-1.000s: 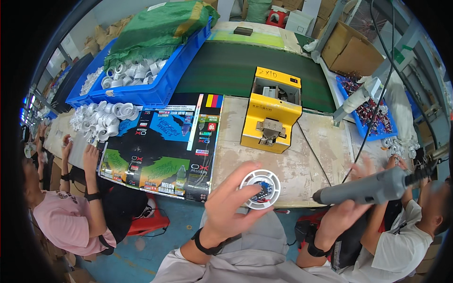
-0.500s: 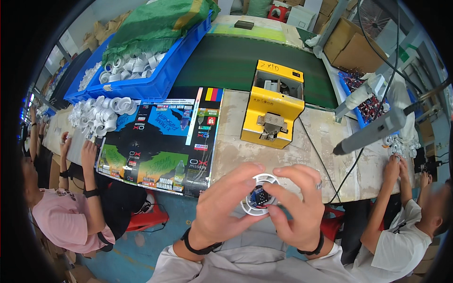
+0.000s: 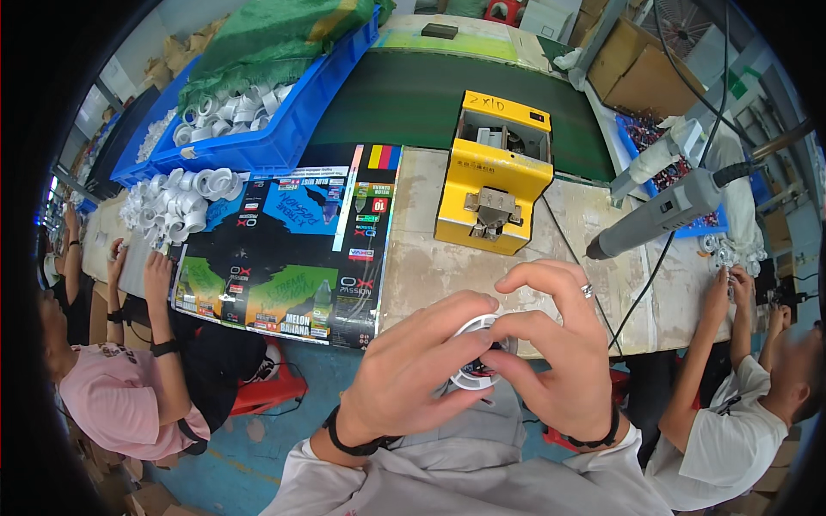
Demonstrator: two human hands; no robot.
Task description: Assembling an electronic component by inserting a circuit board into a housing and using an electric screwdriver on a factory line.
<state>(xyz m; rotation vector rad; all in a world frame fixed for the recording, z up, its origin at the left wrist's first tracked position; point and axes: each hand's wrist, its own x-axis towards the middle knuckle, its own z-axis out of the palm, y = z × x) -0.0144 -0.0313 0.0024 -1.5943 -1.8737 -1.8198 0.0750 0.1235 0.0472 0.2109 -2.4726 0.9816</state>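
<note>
Seen from above at a workbench (image 3: 430, 258), both hands meet over a small round white part (image 3: 476, 365) held just past the near edge of the bench. The left hand (image 3: 422, 370) grips its left rim with curled fingers; the right hand (image 3: 559, 353) pinches something at its centre, too small to make out. This looks like a fitting step, and seating the piece calls for fine fingertip pressure. Beyond sit a yellow machine (image 3: 495, 172), a hanging power screwdriver (image 3: 662, 211) to the right, and a blue bin of white parts (image 3: 249, 129) far left.
</note>
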